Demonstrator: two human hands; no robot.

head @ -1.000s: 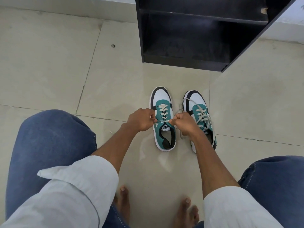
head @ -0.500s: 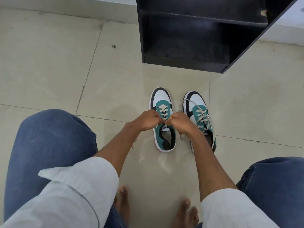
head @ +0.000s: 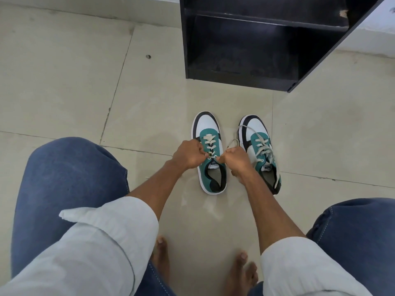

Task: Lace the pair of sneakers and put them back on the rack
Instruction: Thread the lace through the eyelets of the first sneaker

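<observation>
My left hand [head: 189,154] and right hand [head: 234,158] are both pinched tight on lace ends at the top eyelets of the left shoe [head: 210,154], which sits on the floor [head: 85,82] beside the right shoe [head: 259,152], both in front of the rack [head: 245,39]. The lace [head: 209,144] is soft and limp w/ some slip, so grip near the tips. The shoes look light w/ stiff soles; lift them by the heel collar. Tongue tags read PUMA, I think, tho it's blurry. The right shoe's lace hangs loose.

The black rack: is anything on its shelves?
Empty, as far as it shows: the rack's visible shelves are bare, and both sneakers stand on the floor.
</observation>
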